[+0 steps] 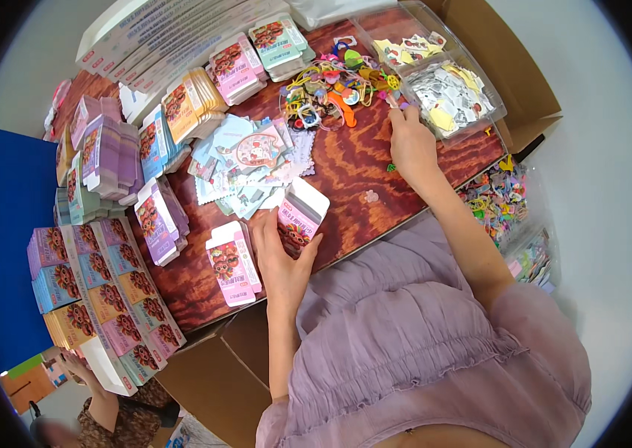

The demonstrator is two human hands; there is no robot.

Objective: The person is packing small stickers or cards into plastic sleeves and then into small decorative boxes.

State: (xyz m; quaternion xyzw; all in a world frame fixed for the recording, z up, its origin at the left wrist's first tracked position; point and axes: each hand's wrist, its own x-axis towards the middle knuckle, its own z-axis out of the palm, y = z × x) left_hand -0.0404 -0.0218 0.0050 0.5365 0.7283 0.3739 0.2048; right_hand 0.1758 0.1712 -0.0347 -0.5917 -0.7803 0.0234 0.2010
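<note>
My left hand (285, 261) grips an upright small pink carton (302, 221), fingers on one side and thumb on the other. The carton's top flaps stand open. Beside that hand lies a flattened pink carton (232, 265) on the wood-patterned table (361, 168). My right hand (413, 145) reaches to the far right, fingertips pinched at the edge of a heap of colourful small trinkets and bands (342, 82). What it pinches is too small to make out. Close by is a clear tray (473, 123) of white and yellow paper pieces (446, 93).
A pile of pale printed cards (245, 160) lies beyond my left hand. Stacks of flat cartons (159, 220) line the left, next to filled display boxes (107, 295). Bags of trinkets (499, 198) hang below the right table edge. Another person's arm (99, 396) shows at lower left.
</note>
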